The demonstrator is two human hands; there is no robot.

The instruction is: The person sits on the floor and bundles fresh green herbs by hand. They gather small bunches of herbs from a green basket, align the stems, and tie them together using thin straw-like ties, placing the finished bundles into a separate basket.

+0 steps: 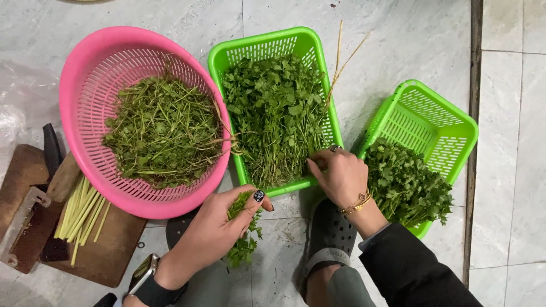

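Left hand (219, 224): dark nail polish, smartwatch (147, 274) at wrist. Right hand (340, 175): finger ring (335, 148), gold bracelet (357, 203), black sleeve (412, 273) behind.

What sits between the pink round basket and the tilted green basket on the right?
In the head view, a rectangular green basket of leafy herbs stands between the pink basket and the tilted green basket. The right hand reaches into it.

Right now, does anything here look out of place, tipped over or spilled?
Yes, the right green basket is tilted, and its herbs spill over the low edge toward the floor. Two dry straw-coloured stalks stick out of the middle green basket, odd among the fresh greens. The pink colander sits level.
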